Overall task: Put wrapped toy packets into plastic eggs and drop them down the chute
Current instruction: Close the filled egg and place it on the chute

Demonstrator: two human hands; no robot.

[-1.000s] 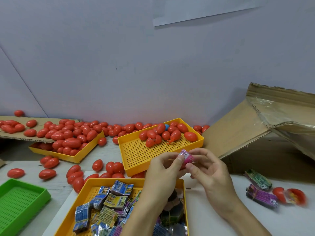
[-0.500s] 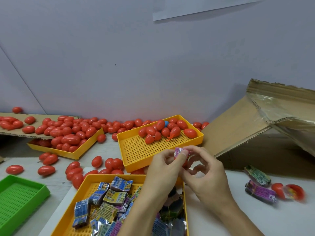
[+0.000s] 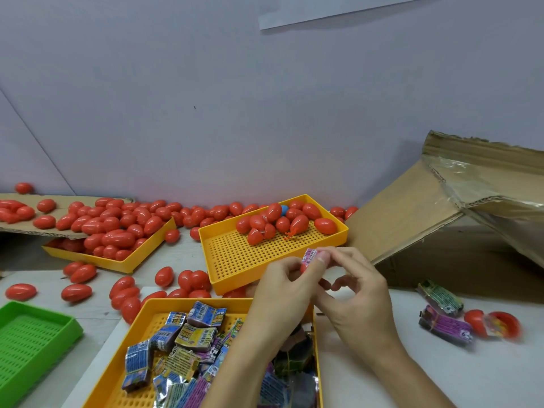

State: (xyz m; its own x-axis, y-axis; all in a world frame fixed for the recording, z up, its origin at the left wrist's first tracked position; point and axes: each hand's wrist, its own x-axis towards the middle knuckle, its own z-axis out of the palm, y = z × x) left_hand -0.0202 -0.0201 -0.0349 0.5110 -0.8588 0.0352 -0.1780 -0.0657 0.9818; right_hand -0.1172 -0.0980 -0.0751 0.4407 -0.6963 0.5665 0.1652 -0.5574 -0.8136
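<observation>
Hands meet just above the near rim of the middle yellow tray point(image 3: 235, 260), the landmark for the rest. The left hand point(image 3: 282, 293) and right hand point(image 3: 356, 293) are together, fingertips pinching a pink wrapped packet point(image 3: 310, 256) that sits on a red egg half point(image 3: 304, 267) held between them; how far the packet is in cannot be told. At the far end of that tray lies a heap of red eggs point(image 3: 282, 220). Nearer the person than this tray, a second yellow tray point(image 3: 141, 316) holds many wrapped packets point(image 3: 188, 340). To the left of the middle tray, another yellow tray point(image 3: 123, 265) is heaped with eggs, loose eggs strewn between, and a green tray point(image 3: 38, 337) sits further left and nearer. To its right rises the cardboard chute point(image 3: 412, 219), with two packets point(image 3: 441, 313) and an open red egg point(image 3: 497, 322) lying nearer the person.
</observation>
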